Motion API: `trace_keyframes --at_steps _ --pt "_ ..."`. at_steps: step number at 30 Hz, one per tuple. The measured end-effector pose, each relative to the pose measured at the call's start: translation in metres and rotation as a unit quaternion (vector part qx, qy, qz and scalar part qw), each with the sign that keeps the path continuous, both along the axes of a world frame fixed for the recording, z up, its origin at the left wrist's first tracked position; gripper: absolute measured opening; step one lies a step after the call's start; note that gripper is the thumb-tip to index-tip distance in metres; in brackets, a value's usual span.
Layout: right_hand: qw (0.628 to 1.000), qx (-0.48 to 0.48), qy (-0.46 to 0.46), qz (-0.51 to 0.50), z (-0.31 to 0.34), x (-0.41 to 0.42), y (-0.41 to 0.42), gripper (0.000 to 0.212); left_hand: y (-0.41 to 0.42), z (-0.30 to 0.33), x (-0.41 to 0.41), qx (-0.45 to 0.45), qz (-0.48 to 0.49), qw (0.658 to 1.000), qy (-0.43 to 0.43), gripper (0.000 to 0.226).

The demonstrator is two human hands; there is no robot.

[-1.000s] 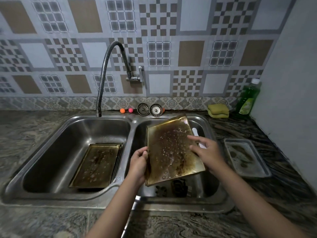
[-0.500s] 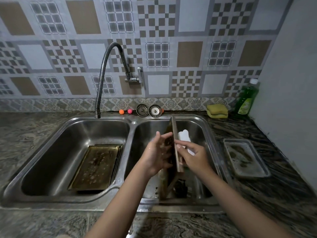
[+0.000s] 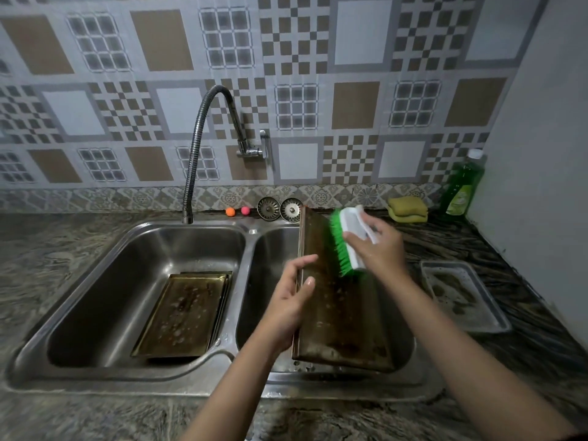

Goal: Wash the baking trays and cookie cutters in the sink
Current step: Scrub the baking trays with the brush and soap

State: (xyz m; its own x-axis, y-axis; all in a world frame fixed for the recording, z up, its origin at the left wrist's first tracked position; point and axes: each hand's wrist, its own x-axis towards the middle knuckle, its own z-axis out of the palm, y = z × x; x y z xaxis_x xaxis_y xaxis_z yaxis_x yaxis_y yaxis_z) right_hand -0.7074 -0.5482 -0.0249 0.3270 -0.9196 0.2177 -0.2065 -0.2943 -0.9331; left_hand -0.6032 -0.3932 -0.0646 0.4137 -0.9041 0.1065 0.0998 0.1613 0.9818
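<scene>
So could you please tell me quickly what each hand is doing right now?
Left hand: grips the left edge of the baking tray.
Right hand: holds the scrub brush.

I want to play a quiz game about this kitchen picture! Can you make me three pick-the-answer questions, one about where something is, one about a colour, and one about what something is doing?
1. Where is the green soap bottle?
A. in the left basin
B. on the counter at the far right by the wall
C. under the tap

2. What colour are the brush bristles?
A. green
B. red
C. black

3. How is the tray over the right basin?
A. lying flat
B. held tilted up
C. hanging on the wall

Answers: 1 B, it stands beside the yellow sponges. 2 A, the bristles are bright green. 3 B, the left hand grips its edge while the right hand brushes it.
</scene>
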Motion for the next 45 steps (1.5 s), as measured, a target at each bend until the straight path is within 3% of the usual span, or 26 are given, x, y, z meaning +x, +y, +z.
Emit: trace_keyframes --at_steps 4,6,12,15,18,22,25,29,35,39,42,45 --pt "0.988 -0.06 -0.03 0.14 -0.016 -0.001 0.062 0.063 -0.005 0.014 0.018 -0.027 0.101 0.992 0.077 0.031" --pt "0.987 -0.051 -0.02 0.153 -0.034 -0.013 0.064 0.065 0.001 0.019 0.036 -0.048 0.146 0.982 0.106 0.031" --pt "0.999 -0.037 0.004 0.008 -0.013 -0.005 0.006 0.063 0.0 0.006 0.012 -0.029 0.052 0.997 0.041 0.036" --pt "0.995 -0.058 -0.039 0.069 0.002 0.009 0.034 0.063 -0.006 0.002 0.004 -0.032 0.063 0.996 0.058 0.039" --pt "0.986 -0.049 -0.066 0.148 -0.029 0.0 0.073 0.062 -0.003 0.007 0.02 -0.051 0.099 0.989 0.1 0.039" --pt "0.991 0.029 -0.044 0.124 -0.071 -0.027 0.058 0.062 0.01 0.005 0.041 -0.033 0.147 0.987 0.047 0.043" --pt "0.995 0.019 -0.021 0.093 -0.064 -0.029 0.026 0.06 0.008 0.003 0.034 0.002 0.137 0.991 0.003 0.046" --pt "0.98 -0.002 -0.046 0.193 -0.041 -0.005 0.008 0.047 -0.007 -0.005 0.012 0.033 0.087 0.994 -0.052 0.055" --pt "0.964 -0.023 0.006 0.265 -0.034 0.036 -0.005 0.037 -0.018 -0.007 -0.003 0.094 0.041 0.981 -0.166 0.061" --pt "0.983 0.034 -0.041 0.178 -0.038 0.055 -0.005 0.025 -0.018 -0.01 -0.002 0.119 0.027 0.978 -0.172 0.054" --pt "0.993 0.055 -0.049 0.096 -0.04 0.065 0.005 0.028 -0.011 -0.01 0.001 0.125 0.008 0.977 -0.173 0.053" --pt "0.993 0.053 -0.073 0.07 -0.031 0.071 0.01 0.032 0.0 -0.01 0.017 0.089 0.011 0.991 -0.102 0.048"
